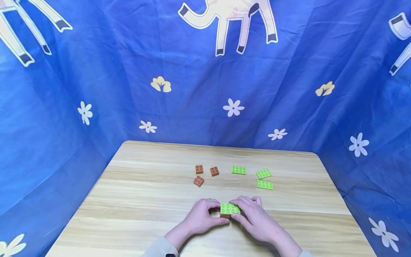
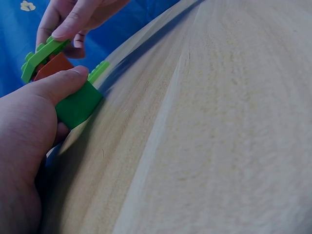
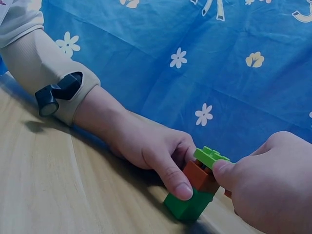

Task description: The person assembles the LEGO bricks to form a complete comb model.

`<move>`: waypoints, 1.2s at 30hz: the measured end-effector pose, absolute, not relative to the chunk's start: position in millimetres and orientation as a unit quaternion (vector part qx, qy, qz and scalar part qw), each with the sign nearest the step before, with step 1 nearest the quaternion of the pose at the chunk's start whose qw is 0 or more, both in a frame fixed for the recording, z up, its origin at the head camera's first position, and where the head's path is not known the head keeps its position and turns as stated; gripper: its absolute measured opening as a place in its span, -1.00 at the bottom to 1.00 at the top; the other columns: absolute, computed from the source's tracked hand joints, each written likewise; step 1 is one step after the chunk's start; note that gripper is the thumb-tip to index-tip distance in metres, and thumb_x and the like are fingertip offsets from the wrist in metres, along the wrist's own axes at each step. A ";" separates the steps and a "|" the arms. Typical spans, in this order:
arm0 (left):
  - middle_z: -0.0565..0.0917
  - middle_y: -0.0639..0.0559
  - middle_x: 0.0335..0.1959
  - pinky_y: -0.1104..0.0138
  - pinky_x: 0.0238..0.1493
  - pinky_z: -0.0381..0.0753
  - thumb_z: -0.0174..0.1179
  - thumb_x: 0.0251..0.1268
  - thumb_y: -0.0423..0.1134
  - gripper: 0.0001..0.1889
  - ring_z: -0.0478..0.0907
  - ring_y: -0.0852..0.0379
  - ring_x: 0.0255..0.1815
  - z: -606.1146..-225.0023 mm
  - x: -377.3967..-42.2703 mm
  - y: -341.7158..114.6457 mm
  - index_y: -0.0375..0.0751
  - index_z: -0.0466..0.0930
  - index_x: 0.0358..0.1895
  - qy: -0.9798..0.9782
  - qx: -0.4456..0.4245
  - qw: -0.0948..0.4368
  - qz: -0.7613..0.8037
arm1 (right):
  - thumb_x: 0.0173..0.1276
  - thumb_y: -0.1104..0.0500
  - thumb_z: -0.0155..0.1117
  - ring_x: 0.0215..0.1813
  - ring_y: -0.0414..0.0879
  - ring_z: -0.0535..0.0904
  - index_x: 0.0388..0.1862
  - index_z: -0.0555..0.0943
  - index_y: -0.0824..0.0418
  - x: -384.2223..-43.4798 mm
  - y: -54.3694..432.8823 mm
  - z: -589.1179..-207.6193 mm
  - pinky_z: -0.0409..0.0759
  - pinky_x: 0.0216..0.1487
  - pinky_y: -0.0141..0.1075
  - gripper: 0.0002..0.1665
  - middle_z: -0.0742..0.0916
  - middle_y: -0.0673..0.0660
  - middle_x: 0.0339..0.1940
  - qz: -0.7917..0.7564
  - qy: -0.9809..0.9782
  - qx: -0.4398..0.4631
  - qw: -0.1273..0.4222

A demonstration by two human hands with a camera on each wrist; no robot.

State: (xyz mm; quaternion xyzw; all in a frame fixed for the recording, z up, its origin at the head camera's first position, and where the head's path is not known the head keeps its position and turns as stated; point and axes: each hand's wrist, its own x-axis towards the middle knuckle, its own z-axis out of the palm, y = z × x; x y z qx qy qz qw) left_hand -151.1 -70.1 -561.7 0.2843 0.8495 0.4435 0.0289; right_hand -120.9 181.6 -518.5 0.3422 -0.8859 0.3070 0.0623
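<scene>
A small stack stands on the wooden table [image 1: 128, 200] between the hands. At its bottom is a dark green brick [image 3: 185, 207], with an orange-brown brick [image 3: 200, 176] on top of it. A lime green eight-stud brick [image 1: 226, 208] lies over the brown one; in the left wrist view it sits tilted, with a gap under one part. My left hand [image 1: 203, 217] grips the lower stack between thumb and fingers. My right hand [image 1: 255, 219] pinches the lime brick at its right end. The dark green brick is hidden in the head view.
Three loose brown four-stud bricks [image 1: 199, 169] lie beyond the hands, left of centre. Three loose lime bricks [image 1: 238, 170] lie to their right. A blue patterned cloth [image 1: 199, 117] hangs around the table's back and sides.
</scene>
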 end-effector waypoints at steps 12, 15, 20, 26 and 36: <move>0.72 0.52 -0.15 0.22 0.11 0.58 0.59 0.14 0.16 -0.67 0.63 0.40 -0.08 -562.4 -149.9 -69.4 0.25 0.83 -0.05 0.846 0.289 0.024 0.448 | 0.59 0.02 0.31 0.13 -0.33 0.57 0.34 0.62 0.00 -119.0 181.2 -516.7 0.17 0.15 -0.12 -0.60 0.63 -0.32 0.07 0.292 -0.889 0.347 0.066; 0.72 0.52 -0.15 0.22 0.11 0.58 0.58 0.14 0.19 -0.66 0.63 0.40 -0.08 -562.1 -149.7 -69.4 0.25 0.82 -0.04 0.847 0.290 0.025 0.445 | 0.59 0.02 0.31 0.11 -0.34 0.58 0.34 0.62 0.00 -119.0 181.3 -516.6 0.17 0.15 -0.12 -0.60 0.63 -0.31 0.06 0.287 -0.891 0.346 0.066; 0.74 0.41 -0.10 0.22 0.14 0.60 0.55 0.19 0.17 -0.61 0.65 0.33 -0.04 -560.0 -150.8 -71.4 0.16 0.80 0.03 0.825 0.287 0.053 0.484 | 0.59 -0.02 0.30 0.01 -0.39 0.56 0.34 0.63 -0.04 -120.4 181.3 -517.7 0.16 0.14 -0.13 -0.60 0.62 -0.33 0.02 0.277 -0.893 0.347 0.068; 0.79 0.26 -0.02 0.13 0.22 0.62 0.53 0.25 0.11 -0.54 0.70 0.21 0.04 -552.5 -152.0 -75.0 0.03 0.77 0.15 0.793 0.295 0.063 0.529 | 0.61 -0.07 0.27 -0.11 -0.42 0.50 0.33 0.65 -0.04 -121.8 181.7 -518.0 0.16 0.10 -0.13 -0.60 0.60 -0.36 -0.03 0.269 -0.897 0.344 0.070; 0.77 0.33 0.02 0.14 0.25 0.61 0.52 0.24 0.16 -0.51 0.70 0.26 0.07 -543.6 -152.0 -76.8 0.03 0.79 0.16 0.811 0.321 0.009 0.489 | 0.61 -0.08 0.27 -0.22 -0.42 0.42 0.35 0.65 0.00 -122.0 182.7 -517.3 0.14 0.10 -0.12 -0.57 0.58 -0.36 -0.07 0.263 -0.898 0.346 0.061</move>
